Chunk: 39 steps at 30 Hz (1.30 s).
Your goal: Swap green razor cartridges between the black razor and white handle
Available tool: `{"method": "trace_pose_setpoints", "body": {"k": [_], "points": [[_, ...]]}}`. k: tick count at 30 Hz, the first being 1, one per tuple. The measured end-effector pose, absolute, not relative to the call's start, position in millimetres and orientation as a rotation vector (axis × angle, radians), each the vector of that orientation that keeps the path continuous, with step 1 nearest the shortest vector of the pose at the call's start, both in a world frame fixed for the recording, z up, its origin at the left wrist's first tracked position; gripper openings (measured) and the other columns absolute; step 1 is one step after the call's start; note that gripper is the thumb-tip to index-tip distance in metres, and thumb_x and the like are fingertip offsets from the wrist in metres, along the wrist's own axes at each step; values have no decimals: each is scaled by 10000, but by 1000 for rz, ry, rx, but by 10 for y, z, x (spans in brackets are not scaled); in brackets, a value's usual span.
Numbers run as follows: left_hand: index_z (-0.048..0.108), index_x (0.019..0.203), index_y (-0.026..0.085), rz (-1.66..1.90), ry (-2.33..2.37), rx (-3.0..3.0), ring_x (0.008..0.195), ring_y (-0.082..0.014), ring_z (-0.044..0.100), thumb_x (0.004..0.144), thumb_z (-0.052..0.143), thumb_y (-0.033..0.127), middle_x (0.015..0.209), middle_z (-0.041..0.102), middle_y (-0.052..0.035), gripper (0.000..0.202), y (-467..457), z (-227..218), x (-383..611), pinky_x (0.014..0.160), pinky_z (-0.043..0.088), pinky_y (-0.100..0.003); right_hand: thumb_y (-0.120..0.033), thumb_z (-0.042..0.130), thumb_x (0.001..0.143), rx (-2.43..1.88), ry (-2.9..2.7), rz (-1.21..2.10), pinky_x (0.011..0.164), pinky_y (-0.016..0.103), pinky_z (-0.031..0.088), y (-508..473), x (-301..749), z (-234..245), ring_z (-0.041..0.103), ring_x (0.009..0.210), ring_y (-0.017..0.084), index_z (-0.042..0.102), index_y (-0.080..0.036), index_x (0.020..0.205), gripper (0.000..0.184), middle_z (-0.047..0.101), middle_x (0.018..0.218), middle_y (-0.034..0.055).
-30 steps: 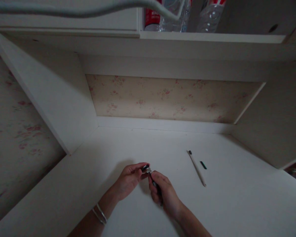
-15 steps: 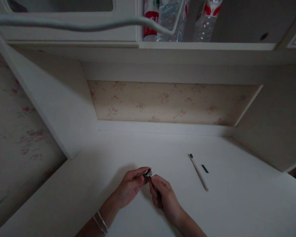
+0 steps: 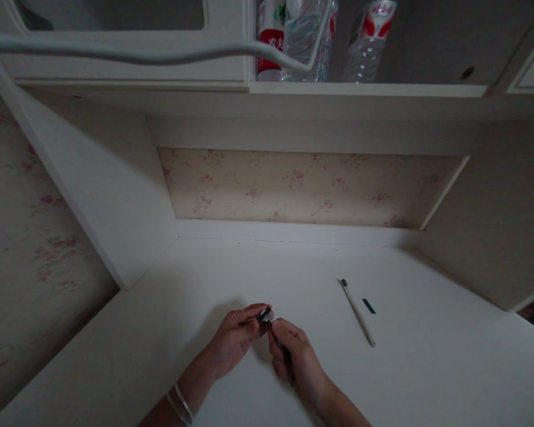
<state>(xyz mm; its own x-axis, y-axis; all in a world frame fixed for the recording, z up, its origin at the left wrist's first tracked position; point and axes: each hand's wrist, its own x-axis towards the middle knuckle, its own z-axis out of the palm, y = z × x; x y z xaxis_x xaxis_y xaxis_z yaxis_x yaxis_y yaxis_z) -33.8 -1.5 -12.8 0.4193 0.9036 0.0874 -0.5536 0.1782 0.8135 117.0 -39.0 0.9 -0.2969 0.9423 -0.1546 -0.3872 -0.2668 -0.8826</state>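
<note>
Both my hands meet low in the middle of a white desk (image 3: 382, 379). My left hand (image 3: 235, 337), with thin bracelets on its wrist, pinches a small dark cap-like piece (image 3: 264, 313) at its fingertips. My right hand (image 3: 296, 359) is closed round a dark slim pen-like object (image 3: 279, 343) whose tip meets that piece. A little shiny metal shows where the two parts touch. Details are hard to make out in the dim light.
A thin white pen-like stick (image 3: 357, 312) lies to the right of my hands, with a small dark piece (image 3: 369, 306) beside it. Floral wallpaper (image 3: 302, 187) backs the alcove. Plastic bottles (image 3: 307, 38) stand on the shelf above. A white cable (image 3: 151, 56) hangs across the top.
My hands have stayed together on the dark object with only small finger shifts. The view has tilted up slightly, so more of the shelf and bottles shows.
</note>
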Motion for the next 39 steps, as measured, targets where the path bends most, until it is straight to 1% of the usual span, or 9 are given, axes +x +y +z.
{"method": "trace_pose_setpoints", "body": {"k": [4,9,16,22,26,30,32,35,39], "points": [[727,1009,176,1077,462,885,1034,-196,581,704,784,286,1114,664,-93,329,-25,-129,-334,943,427,-299,-599,625,766,-872,-935,1746,305,161,132,-399,1167,7,243,313,28,452,-182,658,464,369,483,-86],[725,1016,183,1088,431,891,1042,-197,568,726,767,260,1117,651,-93,303,-21,-148,-337,956,418,-317,-590,626,773,-900,-947,1715,310,159,129,-401,1166,11,239,318,25,441,-183,651,463,367,487,-86],[757,913,169,1063,421,987,991,-176,547,696,792,252,1091,579,-81,235,19,-121,-378,911,424,-290,-612,641,749,-898,-973,1749,303,158,121,-389,1175,22,226,315,24,452,-181,657,479,369,480,-89],[762,899,193,1011,433,1046,994,-187,530,687,797,310,1047,561,-77,244,20,-103,-431,913,408,-311,-574,632,780,-816,-958,1836,289,171,101,-398,1180,12,204,299,24,482,-175,682,437,384,475,-87],[762,901,177,984,485,1156,1013,-201,527,719,772,310,1026,566,-90,226,34,-124,-475,930,388,-320,-557,636,793,-792,-973,1849,288,176,104,-398,1191,15,215,299,24,487,-169,675,432,388,479,-83],[759,914,179,959,525,1216,1011,-205,531,741,753,288,1012,566,-91,205,43,-138,-514,928,380,-323,-521,621,831,-757,-994,1904,299,175,121,-390,1220,-11,218,313,26,523,-158,732,389,398,508,-78],[765,854,161,950,533,1251,1018,-213,528,766,728,307,1000,563,-94,175,37,-123,-518,926,377,-323,-514,595,858,-744,-1011,1897,305,173,132,-392,1227,-20,217,320,25,544,-152,777,375,397,522,-78],[757,756,139,956,522,1279,966,-204,537,794,693,344,993,551,-93,218,25,-82,-505,878,395,-313,-523,559,884,-720,-1041,1878,312,170,165,-402,1224,-12,226,330,26,558,-150,829,377,392,542,-78],[758,788,145,985,512,1292,884,-179,545,798,689,331,971,549,-89,198,20,-62,-483,817,411,-307,-540,561,878,-750,-1047,1879,319,162,164,-403,1222,10,222,349,25,560,-154,854,388,384,564,-77]]}}
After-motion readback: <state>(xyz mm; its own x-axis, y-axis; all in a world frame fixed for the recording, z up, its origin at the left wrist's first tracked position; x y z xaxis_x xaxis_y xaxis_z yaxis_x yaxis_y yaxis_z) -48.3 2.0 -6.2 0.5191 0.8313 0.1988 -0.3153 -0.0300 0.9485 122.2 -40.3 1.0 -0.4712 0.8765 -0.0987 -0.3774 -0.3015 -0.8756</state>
